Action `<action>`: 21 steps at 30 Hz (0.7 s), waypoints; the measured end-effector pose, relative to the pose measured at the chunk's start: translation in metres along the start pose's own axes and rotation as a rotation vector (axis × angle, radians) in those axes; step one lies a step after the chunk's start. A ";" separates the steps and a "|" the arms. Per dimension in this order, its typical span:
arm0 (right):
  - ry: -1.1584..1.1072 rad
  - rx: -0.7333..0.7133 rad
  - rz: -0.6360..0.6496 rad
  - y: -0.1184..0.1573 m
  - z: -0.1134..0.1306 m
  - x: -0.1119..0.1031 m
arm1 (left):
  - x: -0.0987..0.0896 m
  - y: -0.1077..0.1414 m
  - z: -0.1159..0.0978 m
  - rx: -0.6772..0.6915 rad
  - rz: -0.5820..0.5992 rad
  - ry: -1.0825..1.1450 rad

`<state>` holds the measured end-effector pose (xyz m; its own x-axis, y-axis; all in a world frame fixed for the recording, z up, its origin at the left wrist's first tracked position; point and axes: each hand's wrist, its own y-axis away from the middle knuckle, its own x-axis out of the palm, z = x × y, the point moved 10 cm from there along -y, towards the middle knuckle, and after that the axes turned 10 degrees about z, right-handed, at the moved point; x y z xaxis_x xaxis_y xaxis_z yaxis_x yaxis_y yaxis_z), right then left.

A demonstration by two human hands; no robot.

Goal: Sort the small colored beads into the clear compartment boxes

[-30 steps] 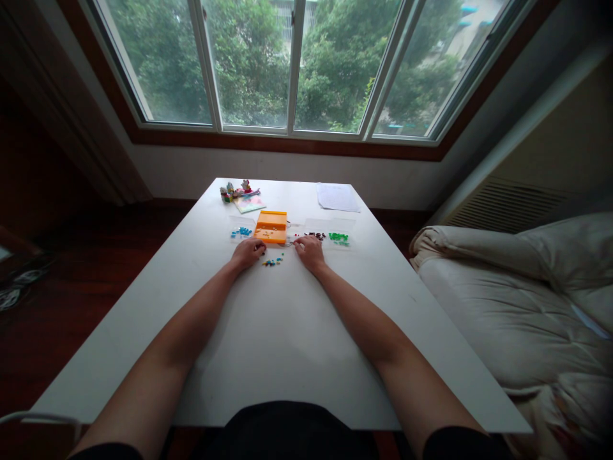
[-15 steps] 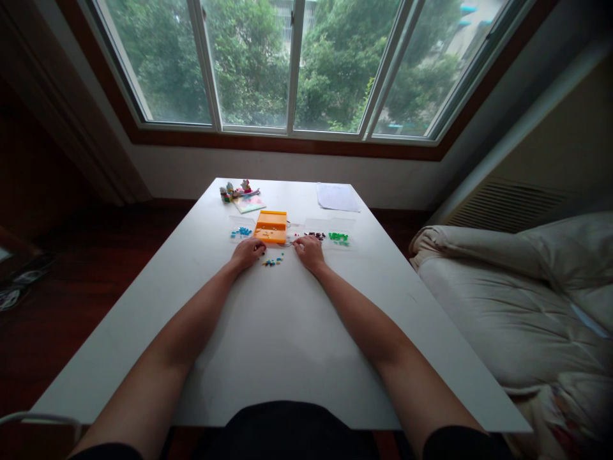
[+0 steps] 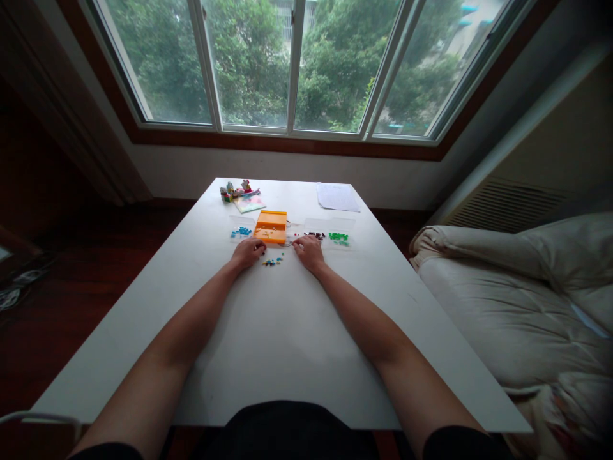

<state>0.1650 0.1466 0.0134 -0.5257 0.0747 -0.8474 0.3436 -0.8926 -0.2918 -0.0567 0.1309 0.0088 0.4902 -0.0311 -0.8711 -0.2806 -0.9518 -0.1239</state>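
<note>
An orange tray (image 3: 271, 221) with small pale pieces in it lies between my hands at the far part of the table. My left hand (image 3: 248, 252) rests at its lower left corner, fingers curled, with a tiny dark thing by the fingertips. To the right of the tray, my right hand (image 3: 309, 250) is closed near a thin cord; what its fingers hold is too small to name. Loose blue and yellow pieces (image 3: 272, 262) lie between the hands. Clear boxes hold blue pieces (image 3: 241, 232), dark red pieces (image 3: 316, 236) and green pieces (image 3: 339, 237).
The white table (image 3: 287, 345) reaches toward a window. Small toy figures (image 3: 234, 190) and a colourful sheet (image 3: 249, 204) are at its far left, white papers (image 3: 338, 197) at its far right. A padded sofa (image 3: 512, 294) stands to the right.
</note>
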 end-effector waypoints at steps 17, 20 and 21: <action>-0.023 -0.036 0.003 0.000 0.003 0.000 | 0.001 0.000 0.000 0.006 0.008 0.002; -0.023 -0.037 0.006 0.001 0.004 0.000 | 0.002 -0.001 0.001 0.008 0.006 0.007; -0.021 -0.039 0.008 0.001 0.004 0.001 | 0.002 -0.001 0.000 0.010 0.005 0.007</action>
<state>0.1619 0.1444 0.0143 -0.5389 0.0583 -0.8403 0.3774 -0.8751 -0.3028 -0.0561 0.1316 0.0073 0.4947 -0.0381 -0.8683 -0.2917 -0.9484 -0.1246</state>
